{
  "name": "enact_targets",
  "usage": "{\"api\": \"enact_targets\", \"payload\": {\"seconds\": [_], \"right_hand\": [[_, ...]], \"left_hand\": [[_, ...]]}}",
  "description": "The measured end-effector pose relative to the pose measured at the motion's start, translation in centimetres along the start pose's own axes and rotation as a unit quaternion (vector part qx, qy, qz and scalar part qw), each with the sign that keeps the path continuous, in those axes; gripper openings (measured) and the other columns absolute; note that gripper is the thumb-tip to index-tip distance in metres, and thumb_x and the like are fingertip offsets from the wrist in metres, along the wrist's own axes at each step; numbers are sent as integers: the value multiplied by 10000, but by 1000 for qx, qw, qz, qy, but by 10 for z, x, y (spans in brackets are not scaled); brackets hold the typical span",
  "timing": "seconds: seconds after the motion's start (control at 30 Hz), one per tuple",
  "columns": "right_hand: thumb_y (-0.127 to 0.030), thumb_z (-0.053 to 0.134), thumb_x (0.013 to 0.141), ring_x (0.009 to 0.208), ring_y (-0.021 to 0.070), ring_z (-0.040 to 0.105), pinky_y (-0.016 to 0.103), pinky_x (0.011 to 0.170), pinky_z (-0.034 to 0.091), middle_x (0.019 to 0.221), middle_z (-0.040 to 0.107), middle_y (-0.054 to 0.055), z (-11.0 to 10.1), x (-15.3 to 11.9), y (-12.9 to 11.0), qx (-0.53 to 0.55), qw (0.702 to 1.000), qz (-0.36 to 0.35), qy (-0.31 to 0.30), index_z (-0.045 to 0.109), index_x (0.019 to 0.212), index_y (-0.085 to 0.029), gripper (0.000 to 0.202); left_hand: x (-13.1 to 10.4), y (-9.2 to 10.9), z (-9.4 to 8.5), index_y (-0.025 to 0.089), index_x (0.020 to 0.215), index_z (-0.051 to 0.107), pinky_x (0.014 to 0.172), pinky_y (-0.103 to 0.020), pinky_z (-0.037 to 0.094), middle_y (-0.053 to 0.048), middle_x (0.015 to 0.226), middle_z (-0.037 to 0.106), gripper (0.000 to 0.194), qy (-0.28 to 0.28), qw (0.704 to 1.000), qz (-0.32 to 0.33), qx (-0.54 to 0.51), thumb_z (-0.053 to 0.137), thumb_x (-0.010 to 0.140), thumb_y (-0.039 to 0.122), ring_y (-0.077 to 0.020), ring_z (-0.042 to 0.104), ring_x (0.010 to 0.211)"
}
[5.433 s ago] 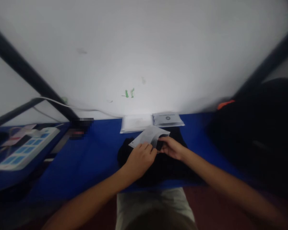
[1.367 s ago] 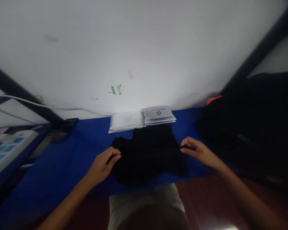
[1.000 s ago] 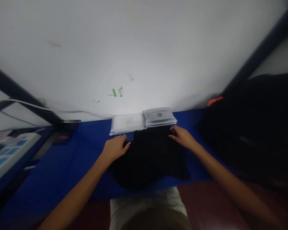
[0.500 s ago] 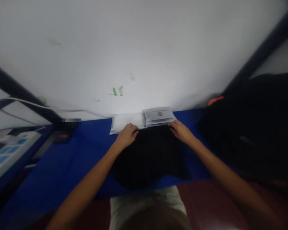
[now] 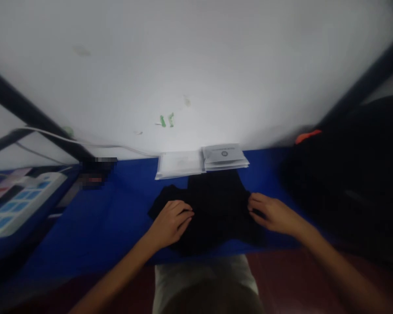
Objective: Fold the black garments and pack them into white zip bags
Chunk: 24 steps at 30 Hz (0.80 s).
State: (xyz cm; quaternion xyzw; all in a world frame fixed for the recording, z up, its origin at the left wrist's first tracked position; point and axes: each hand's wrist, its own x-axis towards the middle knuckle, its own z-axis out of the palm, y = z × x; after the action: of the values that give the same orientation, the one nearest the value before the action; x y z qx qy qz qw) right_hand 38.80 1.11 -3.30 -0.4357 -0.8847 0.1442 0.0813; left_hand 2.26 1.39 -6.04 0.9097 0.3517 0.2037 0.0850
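A black cloth lies spread on the blue table, its far edge near the white packets. My left hand rests on the cloth's left part, fingers bent and brought together; whether they pinch fabric is too dark to tell. At the cloth's right edge, my right hand has thumb and fingers closed on the fabric.
Flat white plastic packets and a stack of printed packets lie by the wall. A power strip is at the left, with a white cable along the wall. A large dark heap fills the right.
Both hands have come nearer to me, away from the cloth's far edge, and the right hand has moved outward. The cloth's left part now bulges out beyond my left hand.
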Motion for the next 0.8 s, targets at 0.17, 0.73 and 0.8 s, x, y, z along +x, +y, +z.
{"api": "enact_targets", "payload": {"seconds": [0.17,0.73,0.8], "right_hand": [[-302,441,957,764,182,596,307,675,482,901,582,52,5,6,-1,-15,1000,13,2,591,900,-218,182],[-394,677,834,626,111,565,231,570,444,985,648,28,7,87,-96,290,955,-30,62,495,1227,-227,464],[-343,734,778,684,128,583,251,628,457,1056,646,51,13,106,-117,299,949,-67,78,444,1326,-228,630]], "left_hand": [[-30,-25,-5,208,1044,646,904,-443,448,-96,1090,657,223,119,967,-206,90,511,921,336,-273,584,1045],[-9,11,-34,214,1029,573,579,-218,448,48,719,520,168,247,938,-237,-59,528,869,240,-98,527,573],[2,26,-32,213,1013,581,623,-223,461,31,765,549,154,254,951,-163,-62,542,865,192,-106,553,636]]}}
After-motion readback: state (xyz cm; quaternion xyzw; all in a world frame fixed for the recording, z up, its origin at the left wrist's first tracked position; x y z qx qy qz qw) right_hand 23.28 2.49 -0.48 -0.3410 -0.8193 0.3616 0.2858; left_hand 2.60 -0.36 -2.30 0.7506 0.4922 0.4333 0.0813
